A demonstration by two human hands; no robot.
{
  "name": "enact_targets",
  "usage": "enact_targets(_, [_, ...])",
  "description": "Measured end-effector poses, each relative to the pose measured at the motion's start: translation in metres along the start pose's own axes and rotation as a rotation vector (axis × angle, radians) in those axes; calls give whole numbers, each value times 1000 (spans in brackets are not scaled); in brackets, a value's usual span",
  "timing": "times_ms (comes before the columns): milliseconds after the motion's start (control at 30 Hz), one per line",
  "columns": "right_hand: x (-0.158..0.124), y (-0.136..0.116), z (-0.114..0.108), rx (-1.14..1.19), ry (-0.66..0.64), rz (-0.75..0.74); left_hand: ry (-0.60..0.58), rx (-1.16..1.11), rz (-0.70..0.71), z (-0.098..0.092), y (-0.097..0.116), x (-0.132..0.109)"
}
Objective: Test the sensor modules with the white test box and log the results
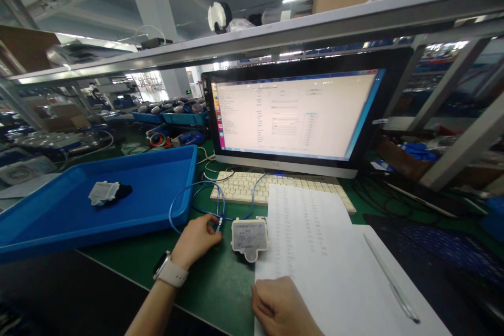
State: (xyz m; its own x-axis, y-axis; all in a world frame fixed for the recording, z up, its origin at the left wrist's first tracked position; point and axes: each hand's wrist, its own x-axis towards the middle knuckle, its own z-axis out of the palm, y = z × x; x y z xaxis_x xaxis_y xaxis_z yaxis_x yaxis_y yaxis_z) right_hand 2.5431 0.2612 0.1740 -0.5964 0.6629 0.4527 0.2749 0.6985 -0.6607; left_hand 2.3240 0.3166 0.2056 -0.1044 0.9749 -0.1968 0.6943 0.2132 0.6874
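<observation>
My left hand [199,240], with a watch on the wrist, pinches a thin blue cable [220,220] near its end, just above the green bench. The cable loops back toward the keyboard. To the right of those fingers lies a small white plastic module [249,236] with a printed label and a dark part under its lower edge. My right hand [281,304] rests as a loose fist on the left edge of the printed sheets [311,252]; nothing shows in it. A similar module [104,192] sits inside the blue tray [157,223] at the left.
Behind the sheets are a cream keyboard [240,188] and a lit monitor [291,115]. A pen [391,278] lies on the paper. At the right there is a dark mouse pad [444,252]. A metal-edged shelf [252,42] crosses above the monitor.
</observation>
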Motion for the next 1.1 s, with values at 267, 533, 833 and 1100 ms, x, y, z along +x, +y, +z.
enact_targets(267, [0, 0, 4, -26, 36, -16, 33, -407, 186, -10, 15, -16])
enact_targets(533, [-1, 0, 3, -15, 5, 32, 258, -295, 450, 27, 14, -22])
enact_targets(833, [0, -3, 1, 4, -30, 72, 253, -345, 406, 34, 11, -21])
enact_targets(1100, [2, 0, 4, -15, 5, 70, 325, -312, 477, 42, 8, -23])
